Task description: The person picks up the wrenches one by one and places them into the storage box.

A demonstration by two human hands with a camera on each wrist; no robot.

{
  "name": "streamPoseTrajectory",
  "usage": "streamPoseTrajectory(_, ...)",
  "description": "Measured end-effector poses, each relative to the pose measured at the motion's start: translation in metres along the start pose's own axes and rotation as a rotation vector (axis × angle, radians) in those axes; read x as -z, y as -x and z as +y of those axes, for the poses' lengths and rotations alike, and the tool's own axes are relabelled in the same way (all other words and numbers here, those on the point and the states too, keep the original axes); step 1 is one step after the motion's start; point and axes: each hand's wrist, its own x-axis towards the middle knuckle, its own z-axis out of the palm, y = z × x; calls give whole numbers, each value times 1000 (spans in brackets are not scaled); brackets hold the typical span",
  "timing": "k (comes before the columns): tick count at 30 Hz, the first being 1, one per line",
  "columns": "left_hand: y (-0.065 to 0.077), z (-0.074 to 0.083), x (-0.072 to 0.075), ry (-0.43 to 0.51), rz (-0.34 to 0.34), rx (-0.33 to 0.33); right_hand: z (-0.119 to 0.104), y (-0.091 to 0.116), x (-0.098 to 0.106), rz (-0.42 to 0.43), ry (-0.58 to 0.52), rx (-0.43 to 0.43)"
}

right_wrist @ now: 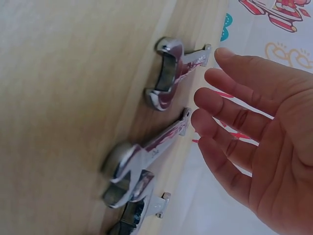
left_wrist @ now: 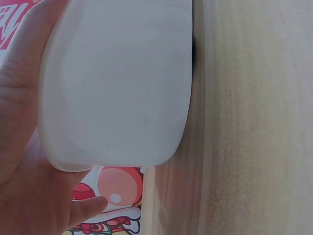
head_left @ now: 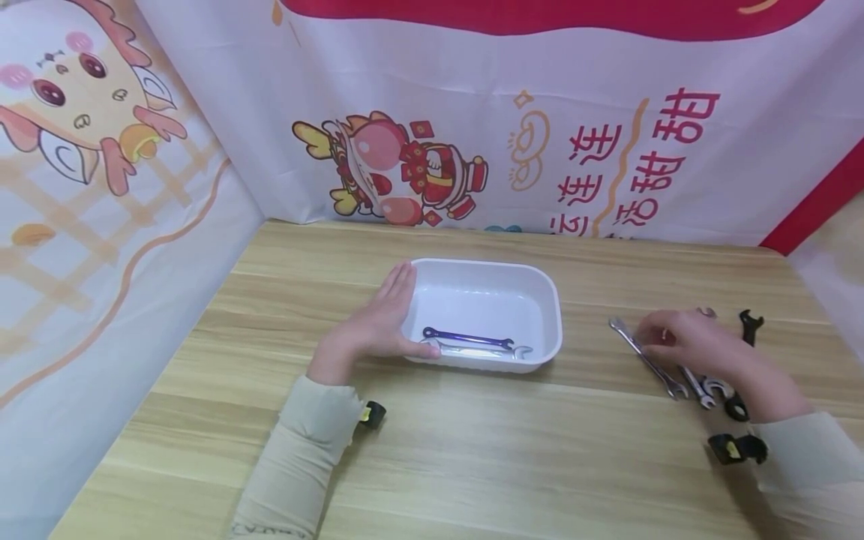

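Observation:
My left hand (head_left: 374,322) rests against the left end of a white plastic tray (head_left: 552,322). Its fingers lie straight along that end, and its thumb touches the near rim. Inside the tray lie a purple-blue wrench (head_left: 469,338) and a silver wrench (head_left: 482,352). At the right, my right hand (head_left: 702,341) is above several wrenches, fingers loosely bent. Nothing is visible between its fingers in the right wrist view. Nearest to it is a silver combination wrench (head_left: 648,358), lying diagonally. Other silver wrenches (right_wrist: 128,174) are beside it, and the hand partly covers them in the head view.
A black wrench (head_left: 748,328) lies at the far right, partly behind the right hand. The wooden table (head_left: 499,457) ends at the back against a printed cloth (head_left: 445,67). Another printed cloth (head_left: 88,225) hangs along the left side.

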Motion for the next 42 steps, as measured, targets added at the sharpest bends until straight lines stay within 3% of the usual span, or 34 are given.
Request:
streamPoseTrajectory(15,1,1,-1,-10,-1,-4,1,-3,-6,-11,34,38)
streamPoseTrajectory(42,-1,0,-1,5,8,3,-17,-9,-20,-5,90,89)
